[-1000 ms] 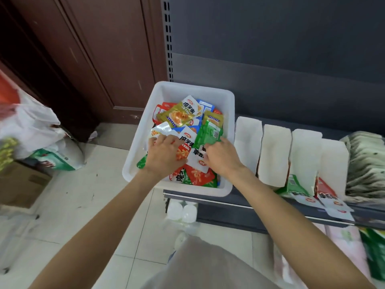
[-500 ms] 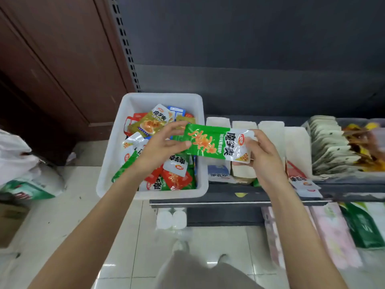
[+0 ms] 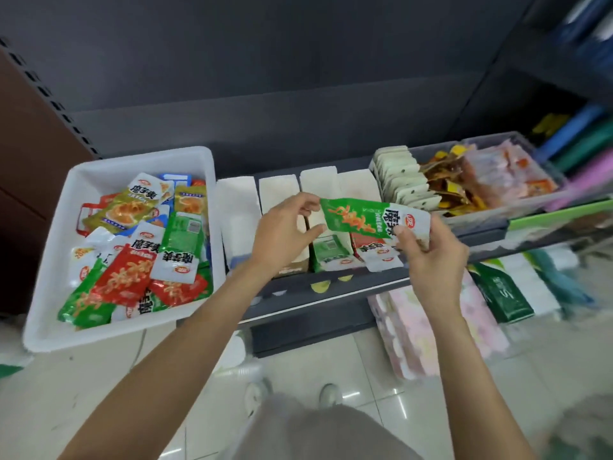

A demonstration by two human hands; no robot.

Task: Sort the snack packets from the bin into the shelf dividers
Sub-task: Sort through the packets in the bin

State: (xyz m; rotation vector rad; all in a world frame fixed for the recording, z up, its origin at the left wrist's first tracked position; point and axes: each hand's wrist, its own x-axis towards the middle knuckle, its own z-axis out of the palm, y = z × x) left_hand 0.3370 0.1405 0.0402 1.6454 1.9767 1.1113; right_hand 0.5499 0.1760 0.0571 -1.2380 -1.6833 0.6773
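A green snack packet (image 3: 361, 216) with a white end hangs level over the white shelf dividers (image 3: 278, 191). My right hand (image 3: 431, 257) grips its white right end. At the packet's left edge is my left hand (image 3: 282, 235), thumb and forefinger tips holding that edge between them. Under the packet, a green packet (image 3: 331, 255) and a red packet (image 3: 376, 250) lie in neighbouring divider slots. The white bin (image 3: 49, 260) stands at the left end of the shelf with several green, red, gold and blue packets in it.
A clear tray (image 3: 491, 214) of orange snacks and a row of white packets (image 3: 401, 180) stand to the right of the dividers. Pink packages (image 3: 428, 330) and a green box (image 3: 504, 293) fill the lower shelf. A brown door is at the left, tiled floor below.
Both hands lifted the green packet out of the bin and carried it right, from over the bin's edge to above the dividers. The view has swung right.
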